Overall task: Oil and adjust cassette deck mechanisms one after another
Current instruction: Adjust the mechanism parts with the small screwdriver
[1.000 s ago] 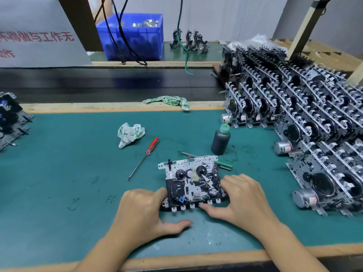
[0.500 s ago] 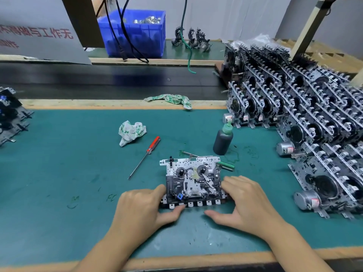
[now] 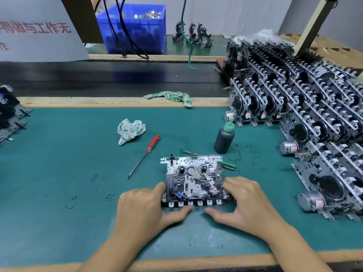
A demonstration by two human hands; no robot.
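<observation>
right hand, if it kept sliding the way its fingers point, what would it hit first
The right hand points left-forward, its fingers already on the cassette deck mechanism; pushing on, it would probably just press into that.

two bare forearms entered the frame from its lower edge, each ending in a bare hand: the left hand (image 3: 143,209) and the right hand (image 3: 249,203). no sleeve, cuff or glove covered either forearm as far as the frame edge showed. no ring, watch, strap or band appeared on either wrist or on any visible finger. no tattoo, tape, plaster or printed marking appeared on either hand or forearm. the thumbs and the backs of both hands were in view; the fingernails were too small and blurred to describe. the remainder of the person lay outside the frame.
</observation>
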